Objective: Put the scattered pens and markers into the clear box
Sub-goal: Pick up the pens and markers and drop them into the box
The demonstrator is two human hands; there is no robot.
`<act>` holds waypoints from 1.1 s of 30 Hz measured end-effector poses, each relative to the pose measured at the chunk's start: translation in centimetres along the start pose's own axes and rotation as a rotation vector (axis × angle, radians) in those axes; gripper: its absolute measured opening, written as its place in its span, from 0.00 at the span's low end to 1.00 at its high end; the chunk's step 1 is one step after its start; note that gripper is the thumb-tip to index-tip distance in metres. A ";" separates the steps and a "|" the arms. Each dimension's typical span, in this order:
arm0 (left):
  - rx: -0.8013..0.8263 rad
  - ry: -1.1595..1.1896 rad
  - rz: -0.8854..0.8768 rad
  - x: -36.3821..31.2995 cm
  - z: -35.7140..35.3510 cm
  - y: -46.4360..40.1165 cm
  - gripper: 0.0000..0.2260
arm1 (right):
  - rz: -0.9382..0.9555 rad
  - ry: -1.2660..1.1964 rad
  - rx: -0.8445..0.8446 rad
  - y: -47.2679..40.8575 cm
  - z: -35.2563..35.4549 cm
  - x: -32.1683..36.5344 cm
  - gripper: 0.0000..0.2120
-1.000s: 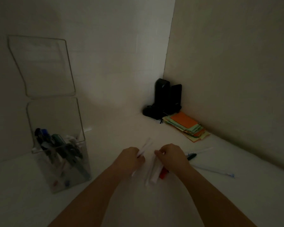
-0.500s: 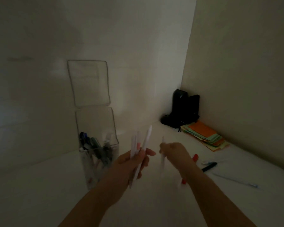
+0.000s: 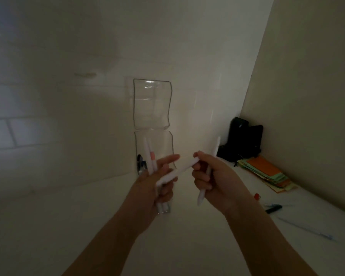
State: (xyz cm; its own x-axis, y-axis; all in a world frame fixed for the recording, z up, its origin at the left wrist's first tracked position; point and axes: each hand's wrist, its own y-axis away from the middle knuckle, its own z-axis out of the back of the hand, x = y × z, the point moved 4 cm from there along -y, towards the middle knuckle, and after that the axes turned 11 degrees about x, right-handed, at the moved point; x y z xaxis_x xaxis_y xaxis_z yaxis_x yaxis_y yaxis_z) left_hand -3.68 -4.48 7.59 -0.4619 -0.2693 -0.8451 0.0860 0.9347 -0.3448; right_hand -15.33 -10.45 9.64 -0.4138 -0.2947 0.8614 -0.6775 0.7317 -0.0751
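1. Clear box point(image 3: 154, 142) upright on the white counter point(image 3: 48, 226) against the back wall, hinged lid point(image 3: 151, 106) flipped up and leaning on the wall; dark pens point(image 3: 140, 163) visible low inside at its left edge.
2. Directly in front of the box, raised above the counter: left hand point(image 3: 157, 184), grip closed around a bundle of white pens point(image 3: 149, 156) standing upright, tips poking up across the box front, lower ends showing below the palm.
3. Between the two hands: one white marker point(image 3: 177, 172) slanting, blurred, its lower end against the left hand's fingers and its upper end pinched at the right hand's fingertips.
4. Right hand point(image 3: 215, 180) just beside the left, grip curled shut on a slim white pen point(image 3: 208, 170) running steeply through the fist, tip up near the black holder, tail down below the knuckles.
5. On the counter to the right, well apart from the box: a red-capped marker point(image 3: 257, 196), mostly hidden behind the right forearm; a black marker point(image 3: 273, 209); a thin pale pen point(image 3: 307, 229) with a bluish end lying diagonal.
6. Farther back in the corner: a stack of coloured paper point(image 3: 267, 172), orange and green sheets, next to a black holder point(image 3: 241, 140) touching the walls.
7. Dim room, plain pale walls meeting at a corner on the right, faint tile lines on the left wall.
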 end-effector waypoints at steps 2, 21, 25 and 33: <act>0.000 -0.140 -0.070 -0.7 0.3 0.4 0.12 | -0.039 -0.161 -0.041 -0.1 0.3 -1.2 0.06; -0.251 -0.574 -0.001 -4.2 4.0 -5.0 0.05 | 0.122 1.143 -0.132 -6.0 -3.0 1.3 0.16; -0.243 -0.680 0.002 -4.0 3.8 -4.9 0.17 | 0.156 1.326 -0.140 -5.8 -2.3 0.4 0.11; -0.180 -1.181 -0.191 -2.9 4.1 -3.4 0.11 | 0.354 1.791 -0.097 -4.5 -2.3 -1.4 0.11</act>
State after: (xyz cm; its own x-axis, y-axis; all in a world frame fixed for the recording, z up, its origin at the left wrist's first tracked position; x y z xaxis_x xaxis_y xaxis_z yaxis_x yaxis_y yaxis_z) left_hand 0.96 -7.87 9.55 0.6456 -0.3642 -0.6712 -0.0632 0.8504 -0.5223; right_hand -10.28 -11.93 9.98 0.6055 0.7533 0.2568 -0.6520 0.6546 -0.3827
